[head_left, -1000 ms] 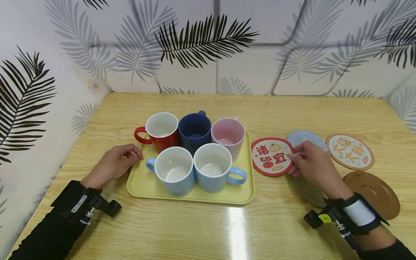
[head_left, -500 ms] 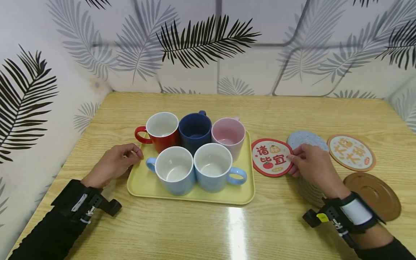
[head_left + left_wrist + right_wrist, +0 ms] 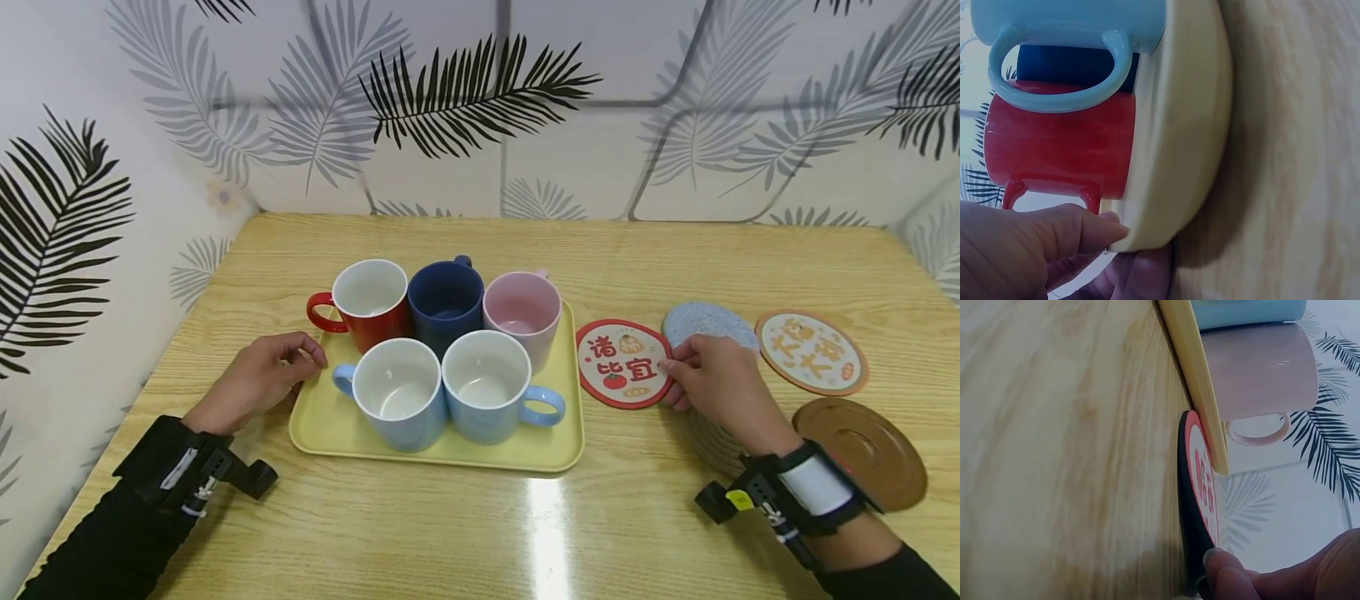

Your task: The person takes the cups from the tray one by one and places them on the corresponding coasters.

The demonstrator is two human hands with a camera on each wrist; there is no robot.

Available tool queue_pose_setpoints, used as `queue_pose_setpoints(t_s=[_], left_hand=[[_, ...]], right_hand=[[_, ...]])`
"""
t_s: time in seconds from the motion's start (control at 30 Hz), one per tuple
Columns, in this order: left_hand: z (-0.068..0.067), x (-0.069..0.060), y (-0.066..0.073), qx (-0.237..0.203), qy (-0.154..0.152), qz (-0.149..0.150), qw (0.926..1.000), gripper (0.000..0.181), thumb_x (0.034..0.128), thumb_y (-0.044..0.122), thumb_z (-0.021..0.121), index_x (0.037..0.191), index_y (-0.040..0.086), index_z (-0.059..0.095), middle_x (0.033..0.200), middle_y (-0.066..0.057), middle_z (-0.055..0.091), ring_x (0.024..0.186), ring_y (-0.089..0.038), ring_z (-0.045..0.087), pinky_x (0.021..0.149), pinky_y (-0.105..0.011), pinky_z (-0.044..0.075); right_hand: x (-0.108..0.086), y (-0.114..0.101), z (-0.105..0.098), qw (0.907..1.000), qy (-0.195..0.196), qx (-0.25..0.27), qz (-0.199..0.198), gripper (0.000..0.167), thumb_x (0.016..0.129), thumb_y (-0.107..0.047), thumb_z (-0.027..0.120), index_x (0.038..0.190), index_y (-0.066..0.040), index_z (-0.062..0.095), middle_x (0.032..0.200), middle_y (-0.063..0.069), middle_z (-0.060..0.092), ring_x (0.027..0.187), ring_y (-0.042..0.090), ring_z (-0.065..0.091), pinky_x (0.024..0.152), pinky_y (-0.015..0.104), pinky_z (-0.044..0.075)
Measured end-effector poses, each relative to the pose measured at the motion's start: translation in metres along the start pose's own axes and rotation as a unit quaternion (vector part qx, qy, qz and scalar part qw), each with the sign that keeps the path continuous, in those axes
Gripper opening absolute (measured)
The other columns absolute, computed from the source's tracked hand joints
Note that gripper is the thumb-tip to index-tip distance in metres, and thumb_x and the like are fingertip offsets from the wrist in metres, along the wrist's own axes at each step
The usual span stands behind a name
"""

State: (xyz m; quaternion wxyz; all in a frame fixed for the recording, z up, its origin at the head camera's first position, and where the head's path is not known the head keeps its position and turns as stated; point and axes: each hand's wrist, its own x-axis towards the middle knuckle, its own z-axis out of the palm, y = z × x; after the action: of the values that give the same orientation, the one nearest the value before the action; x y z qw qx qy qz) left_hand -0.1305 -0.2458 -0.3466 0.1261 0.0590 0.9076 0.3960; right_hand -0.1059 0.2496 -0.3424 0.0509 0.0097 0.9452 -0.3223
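Note:
My left hand point(image 3: 262, 371) pinches the left rim of a yellow tray point(image 3: 322, 433); the left wrist view has the thumb above the rim and fingers below it. On the tray stand a red mug point(image 3: 386, 329), a dark blue mug point(image 3: 448, 329), a pink mug point(image 3: 536, 343) and two light blue mugs, one left point(image 3: 408, 425) and one right point(image 3: 487, 421). My right hand point(image 3: 720, 379) pinches the right edge of a round red-rimmed coaster point(image 3: 626, 364), close beside the tray's right edge. In the right wrist view the coaster point(image 3: 1200, 487) shows its dark edge.
Partly behind my right hand lie a grey-blue round coaster point(image 3: 701, 321) and a ribbed round mat point(image 3: 712, 446). Farther right are an orange-rimmed coaster point(image 3: 810, 354) and a brown round coaster point(image 3: 862, 454). A leaf-patterned wall covering point(image 3: 480, 175) stands behind the wooden table point(image 3: 637, 533).
Over the last half second the tray with its mugs has slid slightly left along with my left hand. The red-rimmed coaster and my right hand have also shifted slightly left.

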Motion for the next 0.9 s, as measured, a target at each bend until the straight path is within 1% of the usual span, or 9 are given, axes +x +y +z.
queue_pose_setpoints(t_s=[0.17, 0.27, 0.5, 0.7, 0.9], left_hand=[[-0.0013, 0.0004, -0.0015, 0.004, -0.001, -0.004, 1.0000, 0.012, 0.0999, 0.003, 0.054, 0.105, 0.000, 0.064, 0.092, -0.012, 0.061, 0.074, -0.023, 0.054, 0.060, -0.027, 0.048], [-0.0019, 0.0003, -0.0016, 0.002, -0.002, -0.007, 1.0000, 0.011, 0.1003, 0.004, 0.054, 0.105, -0.001, 0.063, 0.092, -0.012, 0.061, 0.074, -0.023, 0.054, 0.060, -0.027, 0.048], [-0.0020, 0.0008, -0.0017, -0.012, -0.010, -0.009, 0.9998, 0.012, 0.1009, 0.003, 0.053, 0.107, -0.001, 0.062, 0.094, -0.012, 0.060, 0.074, -0.022, 0.053, 0.060, -0.027, 0.049], [-0.0017, 0.0001, -0.0029, -0.013, -0.012, -0.006, 0.9998, 0.013, 0.1000, 0.002, 0.052, 0.107, -0.002, 0.062, 0.093, -0.012, 0.060, 0.074, -0.022, 0.052, 0.059, -0.027, 0.048], [-0.0023, -0.0006, -0.0015, -0.004, -0.009, -0.006, 0.9999, 0.012, 0.0991, 0.002, 0.053, 0.106, -0.001, 0.062, 0.089, -0.012, 0.059, 0.073, -0.023, 0.052, 0.059, -0.027, 0.048]], right_hand=[[0.0003, 0.0002, 0.0005, 1.0000, 0.001, -0.006, -0.003, 0.020, 0.100, -0.007, 0.062, 0.101, 0.013, 0.064, 0.065, 0.006, 0.068, 0.055, 0.014, 0.065, 0.049, 0.027, 0.052], [0.0001, 0.0006, 0.0005, 0.9997, 0.009, -0.019, -0.010, 0.021, 0.099, -0.007, 0.062, 0.101, 0.013, 0.067, 0.063, 0.005, 0.067, 0.055, 0.014, 0.064, 0.049, 0.028, 0.050], [-0.0015, 0.0034, -0.0005, 0.9960, 0.051, -0.058, -0.045, 0.017, 0.096, -0.007, 0.066, 0.095, 0.009, 0.070, 0.058, 0.002, 0.062, 0.054, 0.014, 0.056, 0.049, 0.028, 0.040], [-0.0010, 0.0027, -0.0004, 0.9965, 0.055, -0.054, -0.034, 0.019, 0.096, -0.008, 0.068, 0.101, 0.009, 0.068, 0.062, 0.003, 0.064, 0.054, 0.012, 0.057, 0.049, 0.027, 0.040], [-0.0023, 0.0032, -0.0010, 0.9965, 0.056, -0.051, -0.034, 0.018, 0.096, -0.007, 0.067, 0.102, 0.009, 0.069, 0.067, 0.006, 0.065, 0.055, 0.014, 0.057, 0.049, 0.027, 0.039]])
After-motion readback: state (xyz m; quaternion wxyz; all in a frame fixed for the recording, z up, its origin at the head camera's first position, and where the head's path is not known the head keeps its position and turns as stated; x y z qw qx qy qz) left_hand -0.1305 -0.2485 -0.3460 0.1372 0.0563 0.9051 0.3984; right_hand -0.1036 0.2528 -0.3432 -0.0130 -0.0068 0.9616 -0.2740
